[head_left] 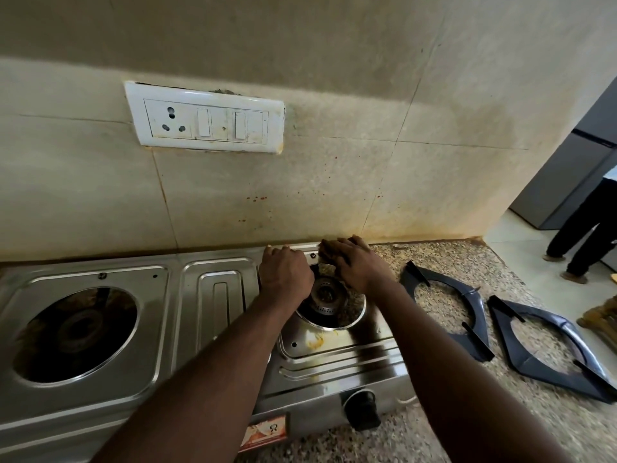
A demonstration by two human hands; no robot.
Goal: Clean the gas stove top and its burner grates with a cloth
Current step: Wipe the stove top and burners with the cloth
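Observation:
A stainless steel two-burner gas stove [207, 295] sits on a speckled stone counter with its grates taken off. My right hand [357, 262] presses a brownish cloth [329, 249] flat on the stove's far right corner, just behind the right burner [325, 295]. My left hand [285, 275] lies left of that burner, its fingers bent over the stove's far edge. A yellow stain [315, 340] marks the steel in front of the right burner. The left burner [78, 332] is bare. Two dark grates [478, 309] [534, 365] lie on the counter right of the stove.
A black knob [364, 409] sticks out of the stove's front. A white switchboard [207, 120] is on the stained tiled wall behind. At the far right a person's legs [581, 235] stand on the floor beside a grey fridge [567, 178].

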